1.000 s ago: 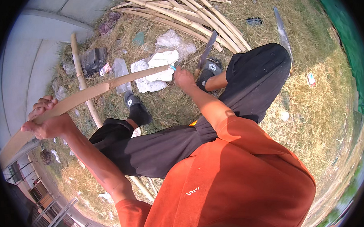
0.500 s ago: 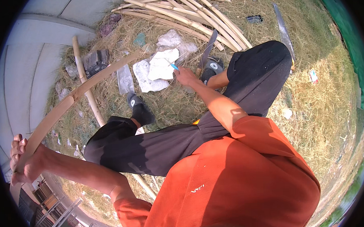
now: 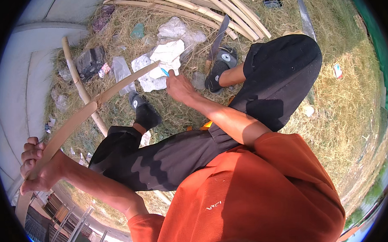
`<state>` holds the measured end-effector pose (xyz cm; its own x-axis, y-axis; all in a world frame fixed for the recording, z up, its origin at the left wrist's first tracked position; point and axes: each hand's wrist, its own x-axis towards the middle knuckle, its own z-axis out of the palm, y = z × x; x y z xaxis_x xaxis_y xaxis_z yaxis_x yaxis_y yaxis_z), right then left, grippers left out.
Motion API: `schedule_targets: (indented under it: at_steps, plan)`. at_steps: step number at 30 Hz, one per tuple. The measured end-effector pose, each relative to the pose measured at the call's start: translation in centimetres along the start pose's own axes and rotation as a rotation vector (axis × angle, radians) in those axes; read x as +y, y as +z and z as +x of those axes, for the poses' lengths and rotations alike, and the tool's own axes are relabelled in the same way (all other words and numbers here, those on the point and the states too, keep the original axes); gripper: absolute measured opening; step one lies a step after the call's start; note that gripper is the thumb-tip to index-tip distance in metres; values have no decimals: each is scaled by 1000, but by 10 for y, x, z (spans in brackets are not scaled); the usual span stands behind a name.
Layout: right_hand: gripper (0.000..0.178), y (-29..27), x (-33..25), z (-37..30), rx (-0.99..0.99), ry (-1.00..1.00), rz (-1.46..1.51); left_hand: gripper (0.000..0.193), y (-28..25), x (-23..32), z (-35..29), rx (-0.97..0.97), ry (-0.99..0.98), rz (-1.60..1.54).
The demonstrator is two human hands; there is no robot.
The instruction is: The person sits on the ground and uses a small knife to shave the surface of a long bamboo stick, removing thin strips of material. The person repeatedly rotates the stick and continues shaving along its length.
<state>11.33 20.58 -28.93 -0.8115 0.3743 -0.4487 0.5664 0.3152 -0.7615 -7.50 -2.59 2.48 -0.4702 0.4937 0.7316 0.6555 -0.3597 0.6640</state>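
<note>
The left hand (image 3: 35, 164) is gripping the bamboo strip (image 3: 89, 109) with closed fingers while the right hand (image 3: 180, 88) is pinching a blue-handled tool (image 3: 164, 72) at its far end — steadying the strip firmly and working away from the legs seems wisest.

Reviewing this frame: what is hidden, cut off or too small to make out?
- Head view: the bamboo strip runs past the left hand into the dark rim; its near end is cut off.
- The blue tool in the right hand is mostly covered by fingers; its kind is unclear.
- The strip's far tip blends into white debris.
</note>
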Motion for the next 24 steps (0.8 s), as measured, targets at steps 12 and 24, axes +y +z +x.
schedule_targets:
  at_steps: [12,24]
  plan:
    - [17,53,40,65,161,27,-269,77,-40,-4,-11,262,-82,19]
    - [37,2,41,44,212,144,173,77,-58,-9,-45,859,-247,161]
